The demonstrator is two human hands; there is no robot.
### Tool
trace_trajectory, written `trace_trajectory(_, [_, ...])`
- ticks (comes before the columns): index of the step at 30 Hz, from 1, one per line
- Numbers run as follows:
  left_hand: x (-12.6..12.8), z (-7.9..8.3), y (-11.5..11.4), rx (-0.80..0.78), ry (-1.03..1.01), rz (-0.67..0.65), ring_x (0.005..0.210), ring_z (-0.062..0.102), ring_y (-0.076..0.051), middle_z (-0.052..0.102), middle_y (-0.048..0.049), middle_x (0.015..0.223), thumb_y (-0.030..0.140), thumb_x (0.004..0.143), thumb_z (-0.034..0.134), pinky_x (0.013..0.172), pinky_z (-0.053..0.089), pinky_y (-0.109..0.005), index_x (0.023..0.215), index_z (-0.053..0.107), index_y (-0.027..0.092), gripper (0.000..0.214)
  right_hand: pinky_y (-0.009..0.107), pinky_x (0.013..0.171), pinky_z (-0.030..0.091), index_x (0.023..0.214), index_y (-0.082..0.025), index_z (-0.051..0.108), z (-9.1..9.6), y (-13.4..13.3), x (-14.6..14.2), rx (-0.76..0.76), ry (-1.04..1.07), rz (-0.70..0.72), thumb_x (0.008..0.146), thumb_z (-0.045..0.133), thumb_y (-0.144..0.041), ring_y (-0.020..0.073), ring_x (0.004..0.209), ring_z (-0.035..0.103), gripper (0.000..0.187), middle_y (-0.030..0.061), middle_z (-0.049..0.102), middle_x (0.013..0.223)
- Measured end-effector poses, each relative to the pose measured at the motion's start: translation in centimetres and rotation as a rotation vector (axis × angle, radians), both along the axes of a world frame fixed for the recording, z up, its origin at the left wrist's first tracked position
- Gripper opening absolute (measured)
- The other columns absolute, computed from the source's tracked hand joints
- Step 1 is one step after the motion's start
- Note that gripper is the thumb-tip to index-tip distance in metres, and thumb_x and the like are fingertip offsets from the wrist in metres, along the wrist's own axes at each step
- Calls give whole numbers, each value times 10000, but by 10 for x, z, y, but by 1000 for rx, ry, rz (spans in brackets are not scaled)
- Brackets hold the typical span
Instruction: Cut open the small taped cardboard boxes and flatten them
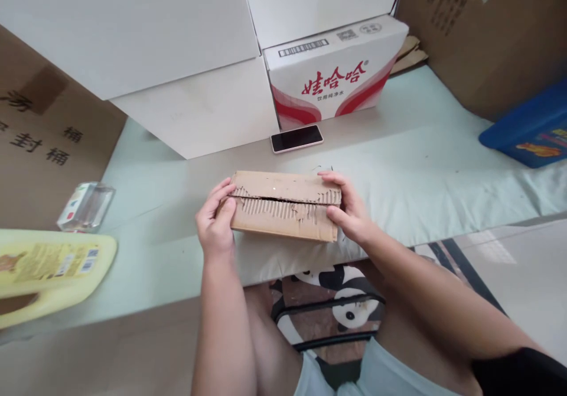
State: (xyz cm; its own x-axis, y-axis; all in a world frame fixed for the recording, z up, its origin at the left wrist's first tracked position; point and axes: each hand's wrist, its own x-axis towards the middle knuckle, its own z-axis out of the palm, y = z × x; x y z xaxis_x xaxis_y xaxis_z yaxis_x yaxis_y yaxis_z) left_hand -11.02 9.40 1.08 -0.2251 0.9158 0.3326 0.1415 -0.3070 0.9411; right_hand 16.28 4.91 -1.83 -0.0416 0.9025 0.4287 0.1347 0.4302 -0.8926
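Observation:
A small brown cardboard box (283,225) sits between my two hands at the front of the cloth-covered surface. Along its top runs a seam where the paper is torn and the corrugated layer shows; a narrow dark gap lies between the flaps. My left hand (216,219) grips the box's left end, thumb on the front flap and fingers on the rear one. At the right end my right hand (348,207) holds it the same way, fingers over the rear corner. The inside of the box is hidden.
Behind the box lies a phone (296,138), in front of a white-and-red carton (332,83) and stacked white boxes (199,113). To the left are a clear plastic pack (88,206) and a yellow jug (57,272). A blue container (527,127) stands at right.

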Motion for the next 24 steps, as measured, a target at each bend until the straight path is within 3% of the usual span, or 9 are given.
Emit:
trace_trajectory(4, [4, 0, 1, 3, -48, 37, 1220, 662, -282, 763, -69, 1185, 303, 736, 712, 1166, 438, -496, 904, 802, 229, 205, 545, 1184, 377, 1488, -362, 330, 2, -4, 1, -10, -8, 5, 956, 523, -568, 294, 1403, 468, 603, 98, 451, 1521])
trace_trajectory(8, [7, 0, -1, 28, -89, 47, 1268, 641, -282, 761, -68, 1208, 293, 737, 688, 1188, 425, -490, 922, 797, 228, 225, 579, 1275, 219, 1524, -371, 330, 6, -7, -1, 39, -75, 7, 996, 385, -607, 298, 1571, 235, 581, 58, 280, 1672])
trace_trajectory(12, [7, -1, -5, 10, -85, -58, 1366, 571, -287, 701, -57, 1345, 303, 796, 647, 1221, 390, -486, 1084, 778, 252, 321, 606, 1290, 156, 1543, -427, 320, 10, -10, -5, 19, -105, 20, 991, 318, -660, 290, 1616, 59, 599, -36, 106, 1734])
trace_trajectory(17, [11, -1, -8, 20, -51, -128, 1474, 451, -290, 625, -40, 1455, 326, 814, 616, 1261, 322, -502, 1134, 763, 275, 355, 589, 1303, 124, 1573, -454, 274, 10, -7, -6, 18, -101, 54, 991, 296, -670, 275, 1620, 4, 621, -91, 42, 1740])
trace_trajectory(21, [15, 1, -4, 4, 22, -59, 1435, 494, -320, 680, -46, 1373, 261, 724, 609, 1241, 347, -542, 919, 796, 242, 271, 559, 1314, 118, 1587, -418, 265, 6, -1, -2, -30, -107, 36, 969, 252, -729, 259, 1620, 29, 692, -78, 90, 1741])
trace_trajectory(24, [4, 0, 3, 5, -35, 15, 1386, 542, -325, 731, -57, 1271, 230, 668, 574, 1217, 379, -542, 803, 784, 227, 250, 527, 1311, 183, 1595, -381, 246, -4, 5, 1, -85, 1, -25, 949, 265, -764, 242, 1605, 158, 752, -24, 200, 1726])
